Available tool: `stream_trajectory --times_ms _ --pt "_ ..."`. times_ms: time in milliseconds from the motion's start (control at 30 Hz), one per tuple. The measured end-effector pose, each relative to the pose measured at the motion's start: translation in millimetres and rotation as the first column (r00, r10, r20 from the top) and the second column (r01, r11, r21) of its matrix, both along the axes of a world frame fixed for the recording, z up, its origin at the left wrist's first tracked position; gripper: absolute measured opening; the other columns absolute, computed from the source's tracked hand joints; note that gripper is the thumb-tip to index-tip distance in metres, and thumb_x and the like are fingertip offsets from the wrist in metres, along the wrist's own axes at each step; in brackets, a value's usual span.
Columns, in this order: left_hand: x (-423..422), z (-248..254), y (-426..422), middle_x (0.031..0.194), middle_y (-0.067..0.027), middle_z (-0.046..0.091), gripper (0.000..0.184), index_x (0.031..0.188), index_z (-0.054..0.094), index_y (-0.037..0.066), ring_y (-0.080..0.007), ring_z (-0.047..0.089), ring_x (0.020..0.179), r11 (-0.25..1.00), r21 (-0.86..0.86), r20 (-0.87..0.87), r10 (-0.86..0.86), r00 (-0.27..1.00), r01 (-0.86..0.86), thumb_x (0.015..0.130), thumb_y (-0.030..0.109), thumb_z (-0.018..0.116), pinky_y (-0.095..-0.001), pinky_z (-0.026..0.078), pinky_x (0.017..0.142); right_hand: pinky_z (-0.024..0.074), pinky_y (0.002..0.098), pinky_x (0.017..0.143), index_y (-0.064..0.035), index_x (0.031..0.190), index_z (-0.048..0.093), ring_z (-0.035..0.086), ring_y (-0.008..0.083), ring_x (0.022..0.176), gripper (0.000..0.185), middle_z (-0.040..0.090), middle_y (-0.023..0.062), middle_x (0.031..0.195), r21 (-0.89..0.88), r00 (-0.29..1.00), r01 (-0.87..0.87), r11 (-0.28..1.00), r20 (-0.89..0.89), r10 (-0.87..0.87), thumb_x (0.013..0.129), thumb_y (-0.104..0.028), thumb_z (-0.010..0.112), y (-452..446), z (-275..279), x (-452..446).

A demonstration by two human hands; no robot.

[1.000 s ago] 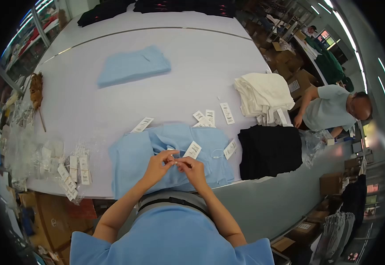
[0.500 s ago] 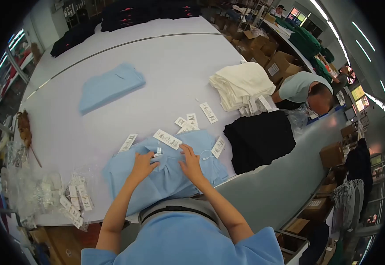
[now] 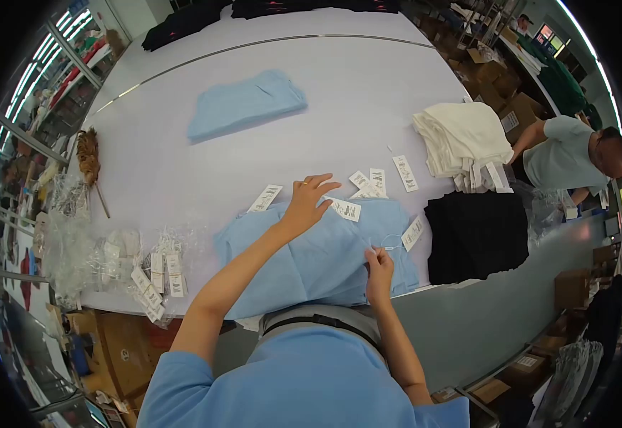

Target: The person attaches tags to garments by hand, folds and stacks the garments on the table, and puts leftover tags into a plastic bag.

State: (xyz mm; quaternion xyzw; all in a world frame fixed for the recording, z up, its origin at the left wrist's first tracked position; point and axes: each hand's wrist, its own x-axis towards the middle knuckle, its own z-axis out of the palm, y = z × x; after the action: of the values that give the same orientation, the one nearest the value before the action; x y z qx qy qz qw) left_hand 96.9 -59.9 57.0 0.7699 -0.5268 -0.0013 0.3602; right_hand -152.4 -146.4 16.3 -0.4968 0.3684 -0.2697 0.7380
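Note:
Light blue garments [image 3: 289, 264] lie spread at the table's near edge. My left hand [image 3: 311, 203] is over their upper part with fingers apart, beside a white tag [image 3: 345, 209]. My right hand [image 3: 379, 267] pinches the blue fabric on the right side, close to a second tag [image 3: 411, 234] with a looped string. More white tags [image 3: 369, 184] lie just past the garments, and one [image 3: 264, 198] pokes out at their upper left.
A folded blue garment [image 3: 247, 105] lies farther back on the table [image 3: 147, 128]. Right: white stack [image 3: 461, 135], black stack [image 3: 476, 235], a person [image 3: 568, 153]. Left: feather duster [image 3: 88, 157], plastic bags [image 3: 68, 235], bundled tags [image 3: 157, 274]. Dark garments [image 3: 182, 25] sit at the far edge.
The view has shifted. My hands, together at first, have moved apart; the left reaches farther up over the garments, and the right has closed on the fabric. The blue fabric now covers the collar area.

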Motion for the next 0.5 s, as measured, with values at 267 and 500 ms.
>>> stream_trajectory --times_ms 267,500 --pt "-1.8 66.4 -21.7 0.13 -0.0094 0.064 0.032 0.122 0.067 0.012 -0.0254 0.062 0.103 0.939 0.101 -0.295 -0.288 0.911 0.329 0.09 0.008 0.066 -0.0319 0.049 0.083 0.0539 0.0356 0.092 -0.0016 0.121 0.064 0.065 0.0268 0.108 0.029 0.063 0.0112 0.132 -0.357 0.695 -0.663 0.657 0.031 0.718 0.093 -0.005 0.066 81.7 81.9 81.7" --pt "23.6 -75.5 2.7 0.1 -0.012 0.066 0.016 0.105 0.066 0.0 -0.0197 0.059 0.078 0.938 0.343 0.187 -0.016 0.982 -0.05 0.09 0.007 0.065 -0.0278 0.05 0.07 0.0523 0.0371 0.089 -0.0008 0.131 0.057 0.061 0.0296 0.11 0.042 0.058 0.0168 0.128 -0.776 0.929 -0.346 0.527 -0.361 0.078 0.09 -0.007 0.065 18.2 -15.5 50.4"
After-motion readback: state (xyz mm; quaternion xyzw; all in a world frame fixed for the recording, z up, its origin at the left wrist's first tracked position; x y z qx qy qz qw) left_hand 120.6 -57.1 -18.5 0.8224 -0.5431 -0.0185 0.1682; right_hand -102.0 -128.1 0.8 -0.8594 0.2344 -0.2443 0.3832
